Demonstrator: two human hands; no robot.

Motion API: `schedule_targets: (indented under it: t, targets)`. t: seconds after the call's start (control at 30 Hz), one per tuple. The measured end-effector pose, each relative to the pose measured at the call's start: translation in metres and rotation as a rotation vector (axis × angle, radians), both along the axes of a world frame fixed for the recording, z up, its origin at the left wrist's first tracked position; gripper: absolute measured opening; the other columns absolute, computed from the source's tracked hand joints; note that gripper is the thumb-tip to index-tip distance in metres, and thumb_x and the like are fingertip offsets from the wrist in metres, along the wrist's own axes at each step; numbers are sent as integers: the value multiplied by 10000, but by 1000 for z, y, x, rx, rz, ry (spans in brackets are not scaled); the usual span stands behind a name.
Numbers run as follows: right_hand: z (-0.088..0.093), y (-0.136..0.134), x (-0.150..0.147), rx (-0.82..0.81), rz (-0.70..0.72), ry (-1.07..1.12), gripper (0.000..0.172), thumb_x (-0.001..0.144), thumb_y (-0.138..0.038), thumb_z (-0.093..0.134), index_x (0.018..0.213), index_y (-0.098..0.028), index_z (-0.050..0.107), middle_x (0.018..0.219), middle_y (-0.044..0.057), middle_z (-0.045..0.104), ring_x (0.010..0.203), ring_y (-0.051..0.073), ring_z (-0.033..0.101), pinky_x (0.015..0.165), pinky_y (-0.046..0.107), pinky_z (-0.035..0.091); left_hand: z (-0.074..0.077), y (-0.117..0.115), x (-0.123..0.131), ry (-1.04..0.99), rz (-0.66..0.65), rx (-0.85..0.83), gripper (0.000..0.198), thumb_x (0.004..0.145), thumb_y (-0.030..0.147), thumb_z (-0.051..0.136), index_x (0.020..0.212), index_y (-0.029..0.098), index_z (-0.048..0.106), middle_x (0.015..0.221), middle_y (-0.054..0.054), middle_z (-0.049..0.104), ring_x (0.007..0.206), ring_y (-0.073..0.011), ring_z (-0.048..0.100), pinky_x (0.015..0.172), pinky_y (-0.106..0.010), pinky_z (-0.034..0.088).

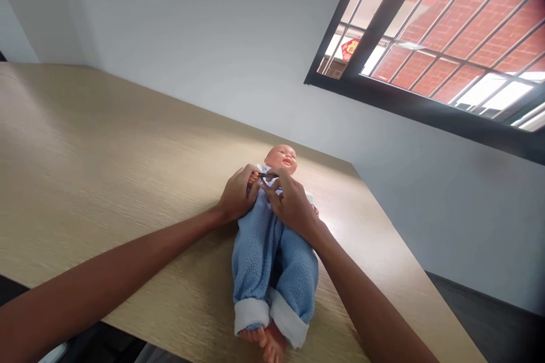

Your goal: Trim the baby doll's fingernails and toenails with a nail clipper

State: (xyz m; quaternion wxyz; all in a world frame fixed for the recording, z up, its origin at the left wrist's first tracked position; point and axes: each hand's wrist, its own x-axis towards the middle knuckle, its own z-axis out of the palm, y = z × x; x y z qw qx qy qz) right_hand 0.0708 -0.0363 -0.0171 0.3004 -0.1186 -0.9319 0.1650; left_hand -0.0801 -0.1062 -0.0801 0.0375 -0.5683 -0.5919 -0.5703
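Observation:
A baby doll (276,249) in fleecy blue trousers with white cuffs lies on its back on the table, its head away from me and its bare feet towards me. My left hand (242,191) is closed around the doll's small hand (253,177) at chest height. Pinched in the fingers of my right hand (289,198) is a small dark metal nail clipper (269,175), its lever spread from its body. The clipper's tip is at the doll's fingers; whether it touches them I cannot tell. My right hand hides part of the doll's chest.
The light wood table (128,142) reaches to a grey-white wall (213,34) at the back, and its right edge slopes towards me. A dark-framed window (357,76) with metal bars is at the upper right. Dark floor (477,306) shows at the lower right.

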Motion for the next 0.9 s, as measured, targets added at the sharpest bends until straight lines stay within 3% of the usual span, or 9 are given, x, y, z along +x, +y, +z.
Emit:
schedule_targets:
  t: [0.13,0.27,0.4,0.5,0.6,0.7,0.8,0.9]
  targets:
    - [5,-4,-4,-2,2,9,210,951,-216,526,1158,-240,499,905,38,680,757,187,641,707,321,475,0,0,-1,8,0,1,127,928,251,463,1030,207,523,936,-41,655,826,-197,602,779,-342,481]
    - [3,-5,-9,-43,-18,29,299,929,-232,564,1208,-241,456,751,-10,629,644,175,615,638,308,467,1,0,-2,15,-13,4,117,934,255,450,1021,215,517,926,-38,663,850,-204,613,790,-345,484]
    - [1,-4,-11,-74,-1,43,360,945,-233,530,1286,-252,417,723,-19,597,677,193,614,673,339,471,1,0,-1,13,-3,3,131,942,270,452,1041,216,519,939,-46,661,845,-206,608,791,-346,488]
    - [1,-4,-10,-120,7,70,270,960,-267,518,1222,-261,453,692,-30,559,670,190,596,680,349,469,1,0,0,16,2,-4,141,952,276,455,1053,207,526,940,-50,658,848,-208,604,788,-348,489]
    - [-3,-2,-11,-231,-7,123,156,983,-330,496,1117,-260,456,630,-55,519,560,163,563,573,314,465,2,-2,1,24,6,-10,135,963,288,453,1026,202,537,900,-42,648,831,-205,595,767,-343,487]
    - [-10,4,-14,-383,-18,199,193,995,-424,481,1077,-269,400,609,-78,507,444,133,529,437,270,447,4,-5,-1,46,-2,-7,128,959,299,475,995,203,553,870,-29,638,805,-195,590,751,-333,484]
    - [-15,10,-17,-503,-34,285,252,995,-502,458,1045,-278,355,638,-82,509,426,120,530,390,253,467,13,-8,-3,58,8,31,132,921,304,543,993,200,577,902,-33,641,825,-197,593,770,-344,492]
    - [-16,11,-17,-578,-45,334,291,978,-532,485,1023,-276,355,643,-76,513,454,124,552,398,255,503,39,-24,6,29,69,128,142,922,299,542,1012,198,587,946,-48,620,836,-199,573,778,-364,498]
